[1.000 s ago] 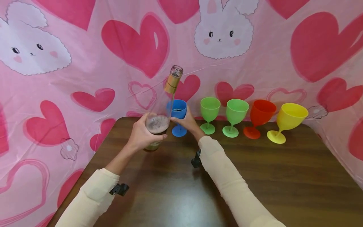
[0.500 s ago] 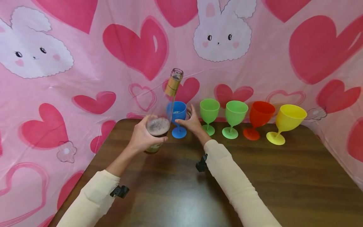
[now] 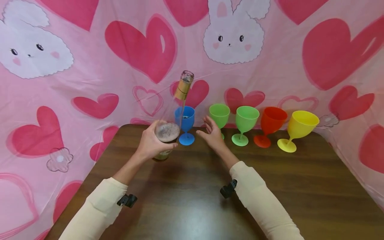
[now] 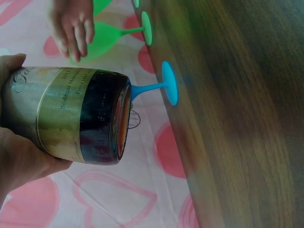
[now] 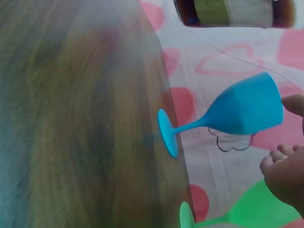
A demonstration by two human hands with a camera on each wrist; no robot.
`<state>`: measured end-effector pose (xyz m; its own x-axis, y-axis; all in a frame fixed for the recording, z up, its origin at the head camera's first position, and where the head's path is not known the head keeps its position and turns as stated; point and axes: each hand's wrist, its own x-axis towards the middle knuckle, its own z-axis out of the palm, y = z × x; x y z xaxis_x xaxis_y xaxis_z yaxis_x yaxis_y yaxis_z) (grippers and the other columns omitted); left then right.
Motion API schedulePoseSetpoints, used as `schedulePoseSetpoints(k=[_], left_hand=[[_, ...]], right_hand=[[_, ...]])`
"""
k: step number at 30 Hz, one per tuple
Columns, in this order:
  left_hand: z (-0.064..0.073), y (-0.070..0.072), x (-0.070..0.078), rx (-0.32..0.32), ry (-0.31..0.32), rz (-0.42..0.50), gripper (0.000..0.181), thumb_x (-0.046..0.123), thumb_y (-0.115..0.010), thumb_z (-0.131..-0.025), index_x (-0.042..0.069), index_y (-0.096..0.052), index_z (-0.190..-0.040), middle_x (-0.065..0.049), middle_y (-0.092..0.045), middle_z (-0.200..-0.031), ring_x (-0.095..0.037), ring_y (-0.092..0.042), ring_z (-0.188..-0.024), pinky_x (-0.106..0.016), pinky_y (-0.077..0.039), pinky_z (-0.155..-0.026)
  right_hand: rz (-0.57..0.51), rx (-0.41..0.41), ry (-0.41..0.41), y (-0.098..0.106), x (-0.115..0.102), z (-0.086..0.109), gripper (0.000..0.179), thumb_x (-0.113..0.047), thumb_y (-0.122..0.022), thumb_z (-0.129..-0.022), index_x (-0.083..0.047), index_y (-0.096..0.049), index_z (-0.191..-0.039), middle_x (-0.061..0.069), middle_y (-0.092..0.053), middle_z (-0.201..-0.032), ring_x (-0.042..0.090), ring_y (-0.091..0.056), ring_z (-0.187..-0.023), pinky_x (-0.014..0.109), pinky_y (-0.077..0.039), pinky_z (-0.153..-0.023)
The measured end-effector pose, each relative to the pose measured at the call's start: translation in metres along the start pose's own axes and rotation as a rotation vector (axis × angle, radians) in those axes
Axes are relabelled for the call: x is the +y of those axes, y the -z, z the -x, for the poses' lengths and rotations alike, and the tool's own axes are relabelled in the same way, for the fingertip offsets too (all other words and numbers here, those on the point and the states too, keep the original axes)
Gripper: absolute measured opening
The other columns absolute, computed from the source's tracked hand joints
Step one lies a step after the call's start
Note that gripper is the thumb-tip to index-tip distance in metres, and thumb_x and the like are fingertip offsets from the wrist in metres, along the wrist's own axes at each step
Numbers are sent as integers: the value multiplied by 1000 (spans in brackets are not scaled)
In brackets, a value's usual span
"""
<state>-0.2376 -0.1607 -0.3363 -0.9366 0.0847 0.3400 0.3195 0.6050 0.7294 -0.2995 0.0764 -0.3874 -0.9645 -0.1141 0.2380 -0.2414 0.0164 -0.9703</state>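
My left hand [image 3: 153,140] grips a clear glass wine bottle [image 4: 66,111] around its body. The bottle tilts slightly to the right, its neck up and a foamy dark liquid in its lower part. Its bottom is off the table in the left wrist view. Just beyond it a blue goblet [image 3: 187,123] stands upright with some dark liquid inside. My right hand [image 3: 213,135] is apart from the blue goblet, fingers loosely bent and holding nothing. In the head view it overlaps the nearer-left green goblet [image 3: 219,113].
A second green goblet [image 3: 246,120], a red goblet [image 3: 272,121] and a yellow goblet [image 3: 301,126] stand in a row to the right along the back edge of the brown wooden table [image 3: 186,193]. A pink cloth [image 3: 129,66] with hearts and rabbits hangs right behind.
My right hand has let go of the blue goblet and moved right, towards the first green goblet. My left hand keeps holding the bottle in nearly the same place.
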Motion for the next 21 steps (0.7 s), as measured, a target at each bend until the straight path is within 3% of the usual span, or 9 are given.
schedulePoseSetpoints(k=[4, 7, 10, 12, 17, 21], left_hand=[[0, 0, 0, 1, -2, 0, 80, 29, -92, -58, 13, -54, -126, -11, -65, -120, -29, -62, -107, -48, -54, -89], [0, 0, 0, -5, -1, 0, 80, 29, -92, -58, 13, -54, -126, -11, -65, -121, -29, -61, -107, -48, -54, -88], [1, 0, 0, -2, -5, 1, 80, 30, -92, -58, 13, -54, -126, -11, -65, -120, -29, -61, -107, -48, -54, -88], [1, 0, 0, 1, -8, 2, 80, 30, -92, -57, 13, -54, -125, -11, -65, -119, -29, -62, -106, -48, -54, -88], [2, 0, -2, -1, -7, 7, 80, 30, -92, -58, 13, -54, -125, -11, -65, -119, -29, -62, -105, -48, -55, -88], [2, 1, -3, -3, -5, 9, 78, 29, -92, -59, 13, -54, -125, -11, -65, -119, -29, -62, -106, -48, -55, -87]], right_hand=[[-2, 55, 59, 13, 1, 11, 61, 2, -65, -87, 3, -40, -143, 27, -51, -142, 34, -52, -133, 43, -41, -114], [-29, 140, 115, 21, 1, 15, 50, 5, -64, -87, 6, -49, -135, 31, -59, -129, 19, -66, -113, 26, -53, -98], [-64, 248, 149, 30, 1, 17, 42, 7, -63, -86, 7, -54, -127, 32, -63, -118, 3, -67, -94, 14, -53, -83], [-71, 331, 160, 35, 3, 16, 38, 6, -64, -85, 8, -56, -123, 31, -65, -114, -2, -66, -88, 12, -52, -80], [-50, 489, 137, 46, 9, 12, 40, 3, -65, -84, 7, -58, -123, 27, -64, -120, 16, -65, -102, 17, -50, -88], [8, 481, 91, 51, 14, 9, 58, -2, -67, -84, 6, -47, -137, 23, -53, -139, 31, -53, -128, 38, -42, -110]])
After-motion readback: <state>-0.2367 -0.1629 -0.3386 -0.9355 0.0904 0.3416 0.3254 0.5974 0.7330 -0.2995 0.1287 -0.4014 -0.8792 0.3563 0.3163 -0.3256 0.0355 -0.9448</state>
